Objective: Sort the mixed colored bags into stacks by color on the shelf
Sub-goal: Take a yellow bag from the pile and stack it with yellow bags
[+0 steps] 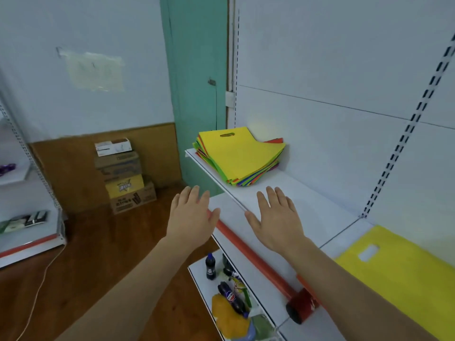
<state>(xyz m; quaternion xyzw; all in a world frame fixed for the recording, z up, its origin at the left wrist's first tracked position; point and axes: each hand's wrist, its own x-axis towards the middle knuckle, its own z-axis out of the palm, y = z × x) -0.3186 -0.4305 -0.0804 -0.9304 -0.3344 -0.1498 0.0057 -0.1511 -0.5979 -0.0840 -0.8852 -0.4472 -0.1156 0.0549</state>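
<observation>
A mixed pile of flat bags point(240, 157) lies at the left end of the white shelf point(307, 200); its top bag is yellow, with green, orange and blue edges showing below. One yellow bag point(403, 274) lies alone on the shelf at the right. My left hand point(192, 217) hovers with straight fingers just off the shelf's front edge. My right hand point(277, 217) is stretched flat above the bare shelf, a short way in front of the pile. Neither hand holds anything.
A red price rail point(248, 252) runs along the shelf's front edge, with a dark red cylinder point(301, 307) near my right forearm. A lower shelf holds soda bottles point(211, 265) and snack packs. Cardboard boxes point(123, 175) are stacked on the floor by the wall. Another rack point(29, 232) stands at left.
</observation>
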